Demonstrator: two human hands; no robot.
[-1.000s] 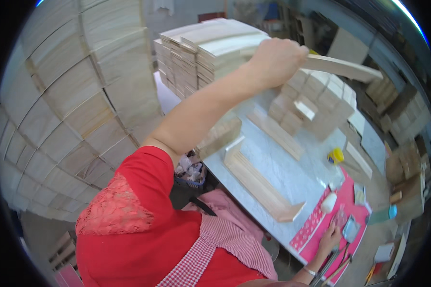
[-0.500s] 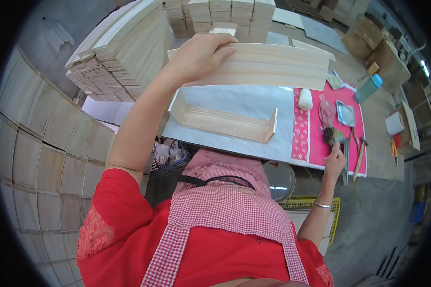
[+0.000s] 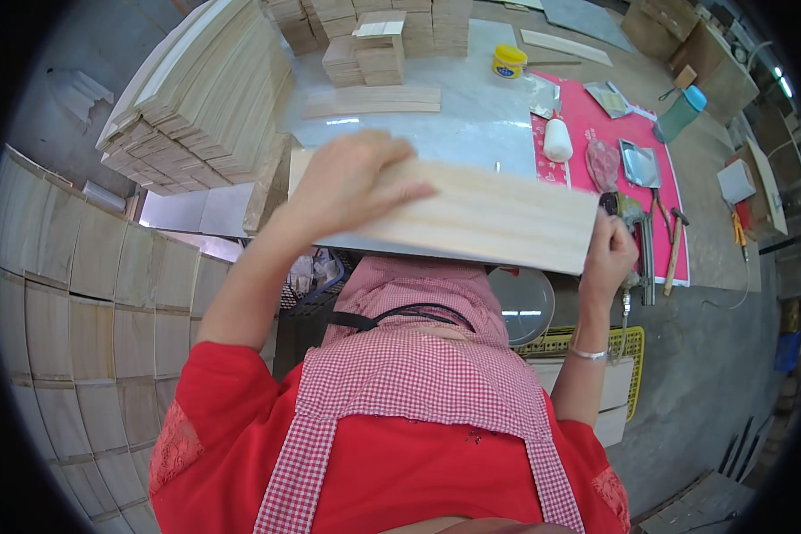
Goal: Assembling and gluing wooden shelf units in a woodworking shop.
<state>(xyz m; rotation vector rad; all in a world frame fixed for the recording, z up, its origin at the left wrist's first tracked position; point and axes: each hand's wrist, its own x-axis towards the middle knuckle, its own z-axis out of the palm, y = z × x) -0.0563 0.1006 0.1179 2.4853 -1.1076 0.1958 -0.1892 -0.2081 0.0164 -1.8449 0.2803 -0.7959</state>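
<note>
A pale, flat wooden board (image 3: 498, 209) stretches across in front of me at the table's near edge. My left hand (image 3: 351, 182) grips its left part, thumb over the upper face, slightly smeared by motion. Close to the board's right end, my right hand (image 3: 610, 251) is closed into a fist; what it holds, if anything, is hidden. Just beside that hand lies a nail gun (image 3: 632, 212) with a long metal magazine, on the pink mat (image 3: 676, 191). The board covers the place of the open wooden frame, which does not show.
Stacked boards (image 3: 200, 98) stand at the left, with wooden blocks (image 3: 378, 53) at the back. A white glue bottle (image 3: 557, 141), yellow tub (image 3: 508, 62), hammer (image 3: 675, 245) and teal bottle (image 3: 683, 116) are on the right. A yellow crate (image 3: 634, 374) sits below.
My left hand has brought the board down and nearer, over the wooden frame. My right hand has drawn closer to the board's right end and closed. The view has shifted, showing more of the table's back.
</note>
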